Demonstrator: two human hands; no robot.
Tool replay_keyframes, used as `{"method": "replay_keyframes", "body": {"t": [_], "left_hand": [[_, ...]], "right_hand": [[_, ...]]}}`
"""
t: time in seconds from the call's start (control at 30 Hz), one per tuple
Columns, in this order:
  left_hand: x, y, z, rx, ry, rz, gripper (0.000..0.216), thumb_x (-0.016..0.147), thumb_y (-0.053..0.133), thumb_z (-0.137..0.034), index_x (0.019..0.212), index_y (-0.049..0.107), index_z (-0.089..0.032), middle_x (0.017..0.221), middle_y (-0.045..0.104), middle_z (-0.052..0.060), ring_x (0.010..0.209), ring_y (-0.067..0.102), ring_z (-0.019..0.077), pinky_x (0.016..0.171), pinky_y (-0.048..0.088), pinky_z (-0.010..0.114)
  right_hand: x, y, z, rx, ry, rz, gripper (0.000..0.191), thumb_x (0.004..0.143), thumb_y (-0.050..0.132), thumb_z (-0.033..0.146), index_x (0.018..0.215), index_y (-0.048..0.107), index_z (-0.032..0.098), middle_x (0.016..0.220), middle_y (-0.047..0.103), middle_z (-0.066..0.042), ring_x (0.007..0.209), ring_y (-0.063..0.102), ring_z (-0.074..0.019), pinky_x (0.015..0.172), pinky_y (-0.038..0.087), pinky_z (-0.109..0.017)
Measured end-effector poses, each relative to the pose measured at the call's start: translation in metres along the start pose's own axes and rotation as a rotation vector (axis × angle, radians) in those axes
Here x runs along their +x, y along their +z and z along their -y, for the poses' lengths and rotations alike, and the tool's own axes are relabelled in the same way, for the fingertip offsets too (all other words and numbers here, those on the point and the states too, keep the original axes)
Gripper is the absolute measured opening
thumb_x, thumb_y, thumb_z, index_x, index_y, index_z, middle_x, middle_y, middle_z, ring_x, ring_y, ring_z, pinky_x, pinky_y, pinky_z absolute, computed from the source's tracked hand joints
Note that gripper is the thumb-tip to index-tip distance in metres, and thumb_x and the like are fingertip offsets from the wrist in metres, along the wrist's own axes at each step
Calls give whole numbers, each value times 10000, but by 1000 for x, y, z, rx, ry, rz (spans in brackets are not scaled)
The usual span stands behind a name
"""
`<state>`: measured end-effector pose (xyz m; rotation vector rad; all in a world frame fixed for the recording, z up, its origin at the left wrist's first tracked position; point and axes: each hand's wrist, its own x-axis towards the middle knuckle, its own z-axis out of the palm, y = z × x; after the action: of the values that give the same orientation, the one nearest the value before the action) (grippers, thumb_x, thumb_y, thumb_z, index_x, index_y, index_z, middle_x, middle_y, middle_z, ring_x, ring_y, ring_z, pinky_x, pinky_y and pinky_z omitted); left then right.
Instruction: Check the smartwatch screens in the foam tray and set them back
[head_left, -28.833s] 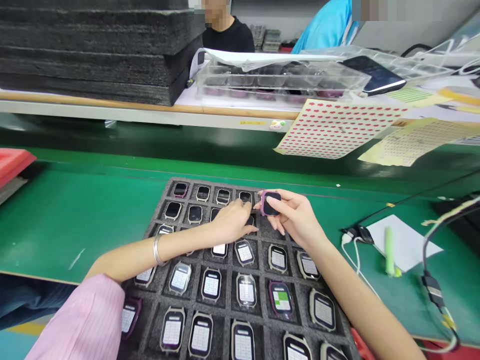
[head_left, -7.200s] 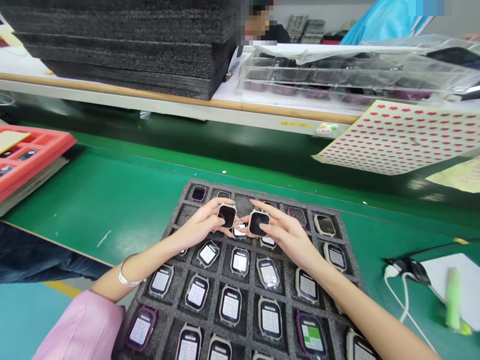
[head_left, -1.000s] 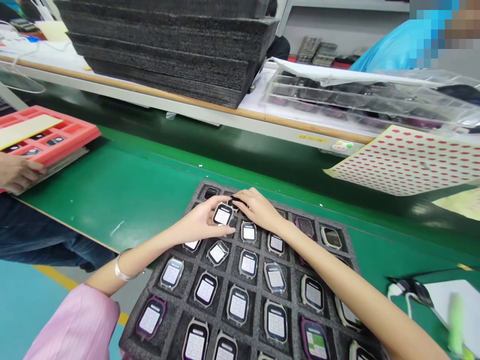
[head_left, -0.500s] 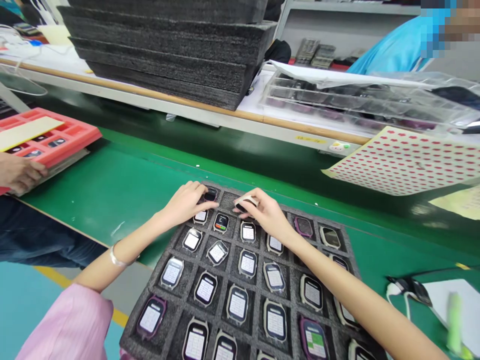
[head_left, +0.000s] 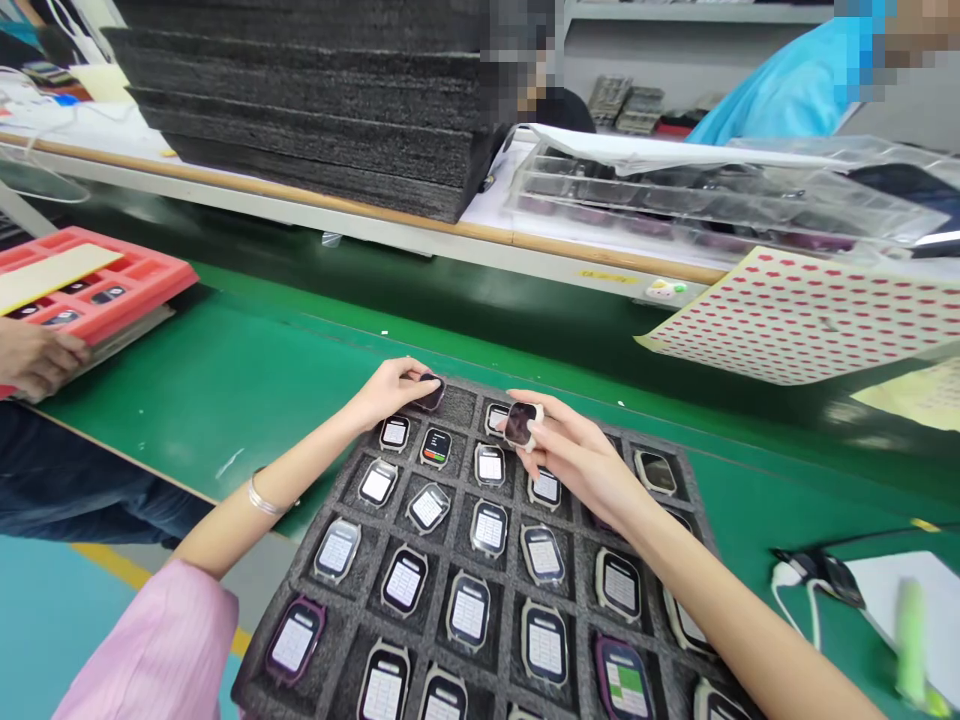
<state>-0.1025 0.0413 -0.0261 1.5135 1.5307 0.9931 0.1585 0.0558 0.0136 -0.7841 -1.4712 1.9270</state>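
A dark grey foam tray lies in front of me, its square compartments holding strapless smartwatches, many with lit white screens. At its far left corner, my left hand pinches a dark-screened smartwatch between thumb and fingers, at its compartment. My right hand holds a pale-framed smartwatch with a dark screen above the back row. Just behind that one, a lit smartwatch sits partly hidden in its compartment. Nearer me in the tray are a purple-framed smartwatch and another with a green-patterned screen.
Another person's hand rests at a red tray on the left. A shelf edge crosses ahead, carrying stacked black foam and clear plastic trays. A red-dotted sheet hangs from it. Cables lie right.
My right hand has drawn its pale-framed watch to the right and turned it screen-up, uncovering a lit watch. My left hand has closed its thumb and fingers on the corner watch, which now sits tilted.
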Motion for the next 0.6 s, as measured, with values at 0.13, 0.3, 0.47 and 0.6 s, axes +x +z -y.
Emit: {"method": "replay_keyframes", "body": {"t": [0.13,0.3,0.47,0.6], "left_hand": [[-14,11,-32,-582,-46,89,385,798,650,-443,980,540,-123,904,659,97,791,665,201,783,513,363],[-29,36,-55,-844,-147,204,413,767,707,-381,1036,574,-98,764,623,43,671,601,136,706,474,290],[-33,45,-48,-563,-100,203,414,742,689,-234,1124,559,-144,761,547,-7,636,524,114,612,419,249],[-34,43,-38,-262,44,110,337,750,614,-168,1085,581,-171,824,547,2,741,522,143,694,416,260]], "right_hand": [[1,-3,2,12,-7,11,382,839,653,297,1202,573,210,979,647,-83,596,519,-116,515,475,-262],[-3,-6,-2,62,30,51,449,802,690,330,1218,574,208,905,651,-65,593,537,-127,495,452,-254],[-5,-14,-10,97,74,89,456,782,702,370,1191,590,204,906,667,-81,599,569,-146,521,485,-285],[-4,-17,-13,90,69,135,460,798,691,344,1221,576,205,971,687,-103,643,605,-157,549,507,-288]]}}
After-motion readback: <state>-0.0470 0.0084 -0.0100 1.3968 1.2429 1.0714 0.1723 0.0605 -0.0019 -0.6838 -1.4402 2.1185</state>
